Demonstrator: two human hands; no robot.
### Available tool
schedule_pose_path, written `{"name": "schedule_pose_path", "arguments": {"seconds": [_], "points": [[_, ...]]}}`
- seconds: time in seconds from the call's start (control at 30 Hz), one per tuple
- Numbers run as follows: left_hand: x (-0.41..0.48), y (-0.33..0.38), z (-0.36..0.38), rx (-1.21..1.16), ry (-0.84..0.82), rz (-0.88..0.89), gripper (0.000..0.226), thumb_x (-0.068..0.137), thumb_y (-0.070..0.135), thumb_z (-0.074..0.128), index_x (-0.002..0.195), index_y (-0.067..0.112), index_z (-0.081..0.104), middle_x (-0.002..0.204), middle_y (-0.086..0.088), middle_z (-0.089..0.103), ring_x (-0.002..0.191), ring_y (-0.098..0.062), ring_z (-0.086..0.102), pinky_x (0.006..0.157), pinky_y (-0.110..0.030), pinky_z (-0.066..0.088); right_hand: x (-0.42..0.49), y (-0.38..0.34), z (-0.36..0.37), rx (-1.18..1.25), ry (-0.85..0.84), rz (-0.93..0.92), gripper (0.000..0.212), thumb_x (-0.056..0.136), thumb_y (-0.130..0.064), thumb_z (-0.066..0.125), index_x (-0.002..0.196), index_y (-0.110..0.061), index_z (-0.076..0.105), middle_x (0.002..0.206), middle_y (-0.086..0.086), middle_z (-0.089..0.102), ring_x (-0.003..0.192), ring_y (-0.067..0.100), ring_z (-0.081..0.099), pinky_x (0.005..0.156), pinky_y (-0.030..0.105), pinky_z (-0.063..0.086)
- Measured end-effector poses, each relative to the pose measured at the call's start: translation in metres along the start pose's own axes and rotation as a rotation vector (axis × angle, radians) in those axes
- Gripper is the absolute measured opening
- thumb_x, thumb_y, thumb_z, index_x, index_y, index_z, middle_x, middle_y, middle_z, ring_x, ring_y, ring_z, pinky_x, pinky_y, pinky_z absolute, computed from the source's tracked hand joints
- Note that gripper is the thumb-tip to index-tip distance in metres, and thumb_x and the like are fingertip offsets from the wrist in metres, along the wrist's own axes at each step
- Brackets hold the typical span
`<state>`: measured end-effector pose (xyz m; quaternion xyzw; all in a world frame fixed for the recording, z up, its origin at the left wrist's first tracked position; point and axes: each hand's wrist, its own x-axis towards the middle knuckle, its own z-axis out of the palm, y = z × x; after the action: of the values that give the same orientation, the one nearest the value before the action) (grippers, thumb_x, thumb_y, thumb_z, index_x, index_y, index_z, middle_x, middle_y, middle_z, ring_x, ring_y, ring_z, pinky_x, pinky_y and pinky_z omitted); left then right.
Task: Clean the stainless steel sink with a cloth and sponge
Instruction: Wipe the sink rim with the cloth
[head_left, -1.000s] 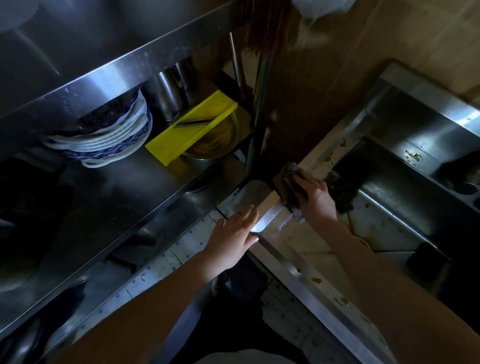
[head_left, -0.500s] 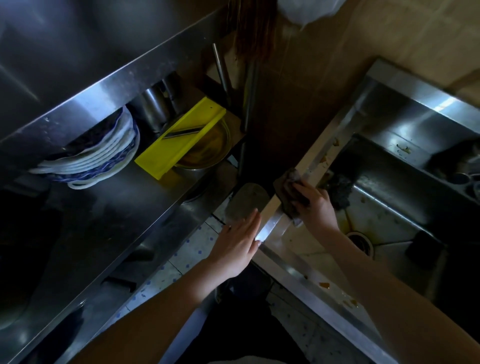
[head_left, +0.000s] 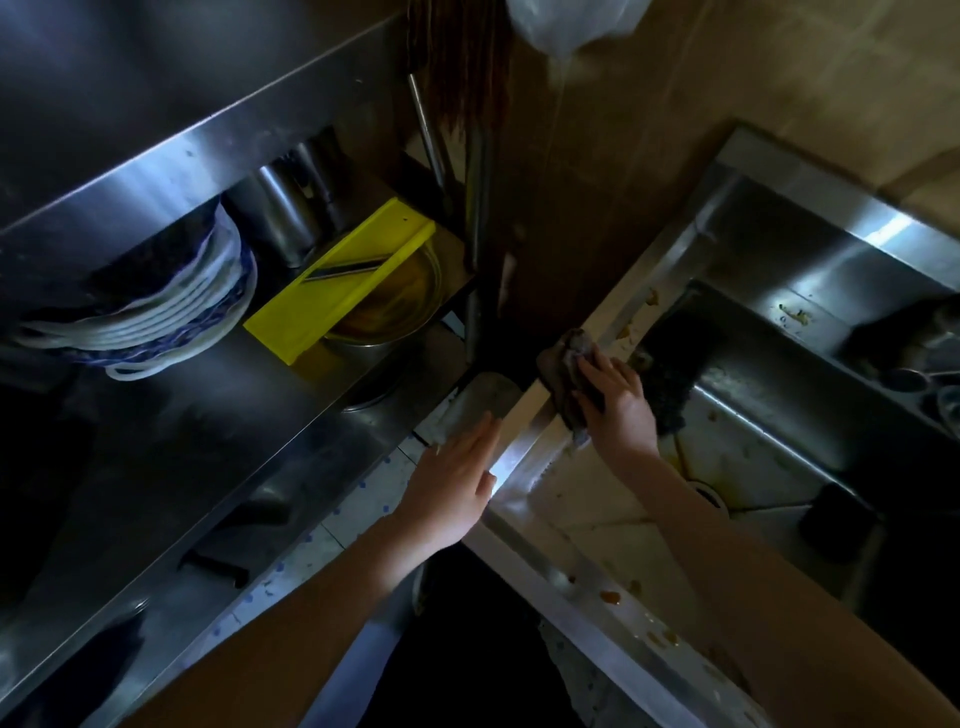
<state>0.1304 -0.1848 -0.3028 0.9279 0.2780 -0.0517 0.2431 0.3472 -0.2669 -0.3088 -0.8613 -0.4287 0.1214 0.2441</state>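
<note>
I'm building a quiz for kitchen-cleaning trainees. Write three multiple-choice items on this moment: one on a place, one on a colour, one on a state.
1. Where is the cloth?
A. on the sink's left rim
B. over the drain
C. on the shelf by the plates

2. What colour is the slicer board lying across the metal bowl on the shelf?
A. red
B. yellow
C. white

3. How is the left hand?
A. closed around a sponge
B. open and flat, holding nothing
C. pinching the cloth

Answers:
1 A: the right hand presses the cloth onto the rim of the sink, apart from the drain.
2 B: the board is bright yellow with a dark blade slot.
3 B: its fingers are spread at the rim's outer edge, with nothing in them.
</note>
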Motion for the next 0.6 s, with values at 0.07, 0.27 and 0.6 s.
{"name": "schedule_pose_path", "arguments": {"seconds": [0.07,0.27,0.6], "points": [[0.003,0.001,0.001,-0.037,0.010,0.010,0.062,0.097,0.032,0.043,0.150,0.019,0.014,0.157,0.003,0.017,0.139,-0.016,0.032,0.108,-0.043,0.035,0.017,0.009,-0.008,-0.056,0.010,-0.001,0.043,0.091,-0.016,0.056,0.134,-0.019,0.052,0.147,0.005,0.043,0.132,0.031,0.038,0.103,0.045,0.042],[0.020,0.008,-0.001,-0.018,0.085,0.009,0.052,0.098,0.028,0.040,0.148,0.017,0.026,0.154,-0.003,0.029,0.134,-0.019,0.040,0.101,-0.041,0.043,0.063,0.023,-0.031,-0.017,-0.047,0.176,0.045,0.094,-0.019,0.051,0.138,-0.024,0.045,0.146,0.009,0.040,0.131,0.032,0.038,0.106,0.043,0.037],[0.042,0.032,-0.016,0.021,0.060,-0.027,0.051,0.099,0.023,0.040,0.148,0.022,0.023,0.156,-0.003,0.023,0.132,-0.023,0.040,0.103,-0.038,0.039,0.030,0.022,-0.023,0.157,-0.088,0.083,0.043,0.089,-0.022,0.056,0.131,-0.015,0.055,0.145,0.008,0.043,0.134,0.032,0.036,0.113,0.043,0.032]]}}
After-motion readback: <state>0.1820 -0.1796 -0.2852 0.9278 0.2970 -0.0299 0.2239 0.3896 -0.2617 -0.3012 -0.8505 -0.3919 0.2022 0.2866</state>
